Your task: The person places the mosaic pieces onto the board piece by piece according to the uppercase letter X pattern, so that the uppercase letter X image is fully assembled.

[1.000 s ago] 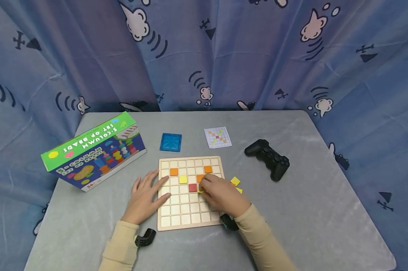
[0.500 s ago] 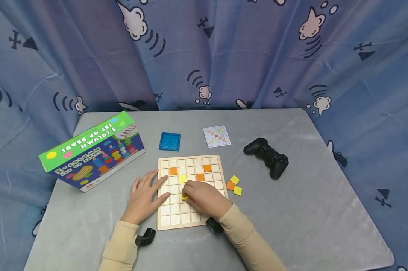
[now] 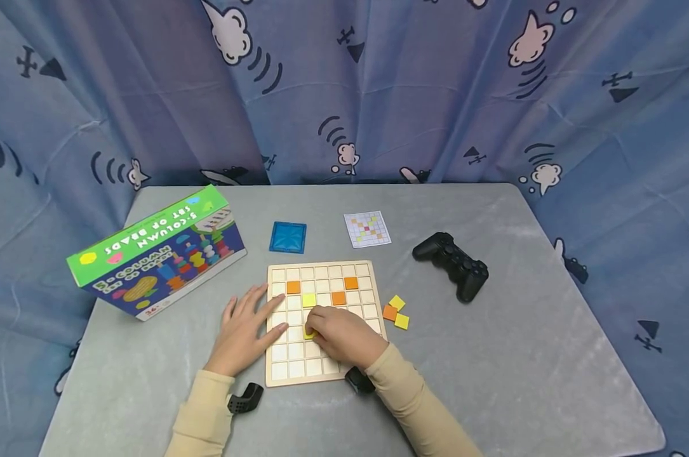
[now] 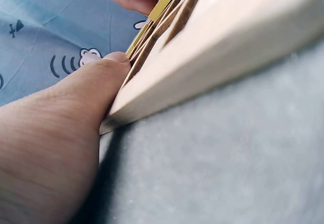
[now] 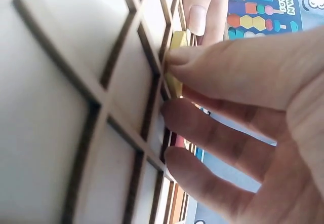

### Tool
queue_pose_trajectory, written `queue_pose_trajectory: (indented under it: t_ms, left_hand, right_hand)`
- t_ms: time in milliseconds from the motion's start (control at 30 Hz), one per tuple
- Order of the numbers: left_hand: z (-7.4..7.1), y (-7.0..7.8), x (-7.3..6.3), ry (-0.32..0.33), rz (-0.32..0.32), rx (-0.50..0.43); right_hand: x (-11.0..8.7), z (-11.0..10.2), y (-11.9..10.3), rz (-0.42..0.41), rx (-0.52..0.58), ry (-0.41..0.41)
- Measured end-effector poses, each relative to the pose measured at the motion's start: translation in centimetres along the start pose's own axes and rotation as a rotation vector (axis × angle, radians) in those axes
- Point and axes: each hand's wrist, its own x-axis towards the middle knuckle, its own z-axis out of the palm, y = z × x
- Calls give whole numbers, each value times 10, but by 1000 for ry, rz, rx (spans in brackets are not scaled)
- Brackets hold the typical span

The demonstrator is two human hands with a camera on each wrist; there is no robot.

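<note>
A square wooden grid board (image 3: 287,383) lies flat before me. My left hand (image 3: 240,336) rests at its left edge, fingers spread, with the thumb (image 4: 109,72) lying over the rim in the left wrist view. Over the middle left of the grid, my right hand (image 3: 347,336) pinches a yellow square tile (image 3: 309,334). In the right wrist view the thumb presses on the tile (image 5: 178,41), which stands tilted slightly above the dividers. Other cells hold orange tiles (image 3: 293,287) and a yellow tile (image 3: 308,300). A red tile (image 5: 179,141) is hidden from the head view.
Several loose orange and yellow tiles (image 3: 397,301) lie right of the board. Behind it are a blue square tray (image 3: 288,237) and a printed pattern card (image 3: 367,229). A black game controller (image 3: 451,266) sits to the right, and a colourful box (image 3: 161,254) at the left.
My right hand has moved left across the board with the yellow tile, covering the red one and uncovering the loose tiles. Over the last half second it barely shifts. The left hand stays put.
</note>
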Motion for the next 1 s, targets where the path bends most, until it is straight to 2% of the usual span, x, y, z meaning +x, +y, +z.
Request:
queue_pose_trajectory:
  t_ms: [1000]
  left_hand:
    - [0, 0, 0, -11, -14, 4]
  right_hand:
    - [-7, 3, -8, 5, -87, 78]
